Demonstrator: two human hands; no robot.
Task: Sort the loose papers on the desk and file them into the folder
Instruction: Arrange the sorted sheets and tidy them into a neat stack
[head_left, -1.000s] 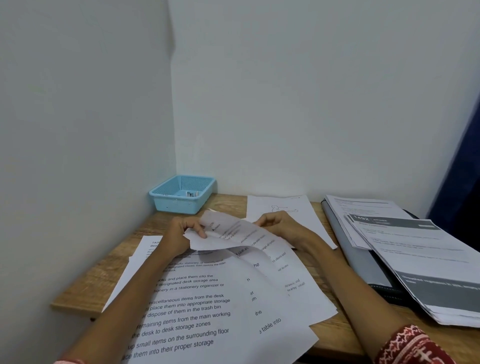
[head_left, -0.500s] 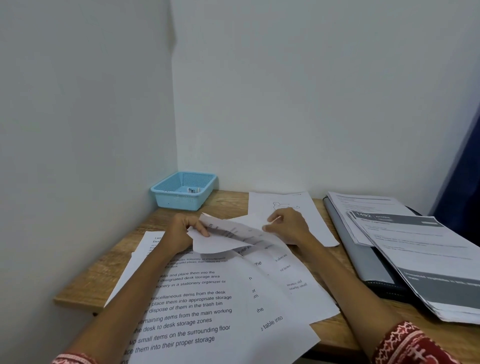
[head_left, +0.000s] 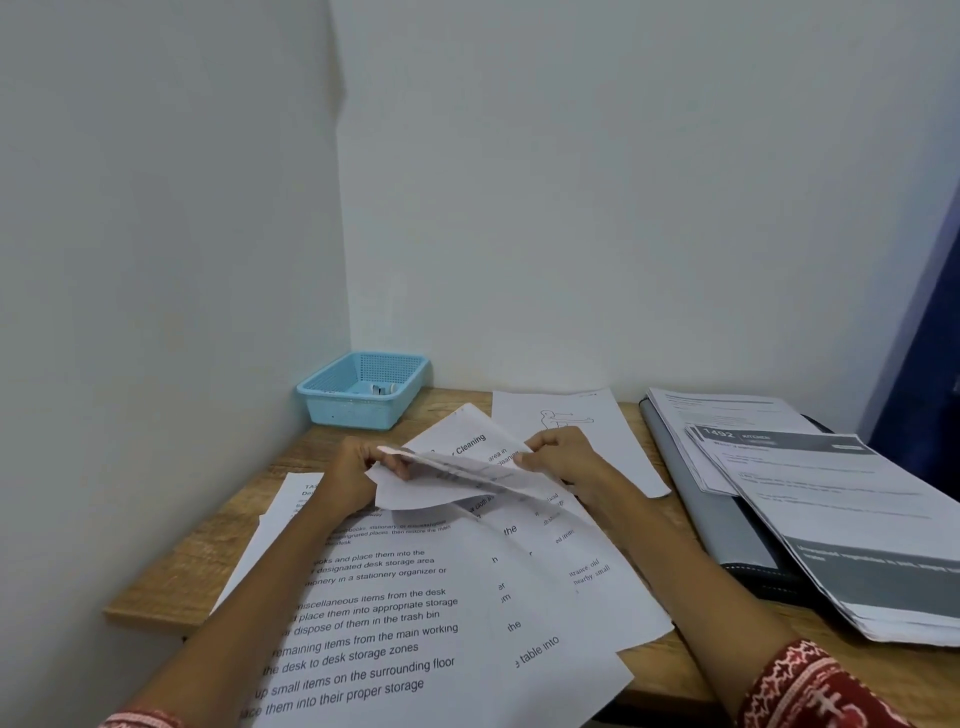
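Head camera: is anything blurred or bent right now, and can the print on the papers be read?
Head view: even, soft light, no glare; the white sheet held up between left hand and right hand is motion-blurred, its text smeared; large print on the flat front sheet reads clearly; fine print on the stack over the grey folder is too soft; wide-angle bending at the edges.

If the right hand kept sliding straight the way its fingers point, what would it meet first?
Probably the left hand: the right hand points leftward along the sheet both hold, though depth is unclear.
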